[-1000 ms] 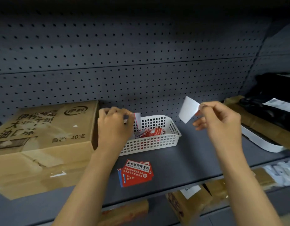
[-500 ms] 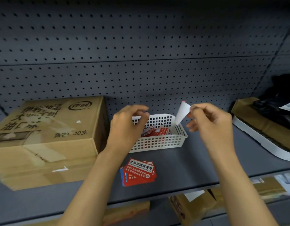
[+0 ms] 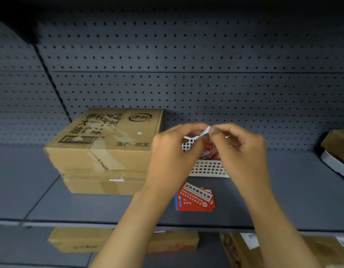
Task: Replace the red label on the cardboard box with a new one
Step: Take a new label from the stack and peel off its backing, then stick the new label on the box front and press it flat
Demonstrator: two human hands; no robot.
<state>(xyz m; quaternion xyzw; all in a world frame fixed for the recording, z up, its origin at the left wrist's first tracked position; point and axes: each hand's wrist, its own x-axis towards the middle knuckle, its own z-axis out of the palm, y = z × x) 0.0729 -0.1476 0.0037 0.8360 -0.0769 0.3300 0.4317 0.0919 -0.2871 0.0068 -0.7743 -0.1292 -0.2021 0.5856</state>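
Note:
My left hand point(image 3: 173, 151) and my right hand point(image 3: 238, 147) meet above the white mesh basket point(image 3: 207, 168), both pinching one small white paper strip point(image 3: 206, 130) between their fingertips. Red crumpled labels point(image 3: 211, 149) lie inside the basket, partly hidden by my hands. A small stack of fresh red labels point(image 3: 195, 199) with white print rests on the grey shelf in front of the basket. The cardboard box point(image 3: 109, 144) with dark printed characters stands to the left on flattened cardboard; a small white scrap shows on its top, no red label.
Grey pegboard point(image 3: 186, 84) backs the shelf point(image 3: 51, 200). A white tray with cardboard point(image 3: 335, 159) sits at the far right edge. More cardboard boxes point(image 3: 80, 239) stand on the lower shelf beneath.
My hands came together from apart; the white paper once held only by my right hand is now pinched by both. The view shifted, so the box appears nearer the centre.

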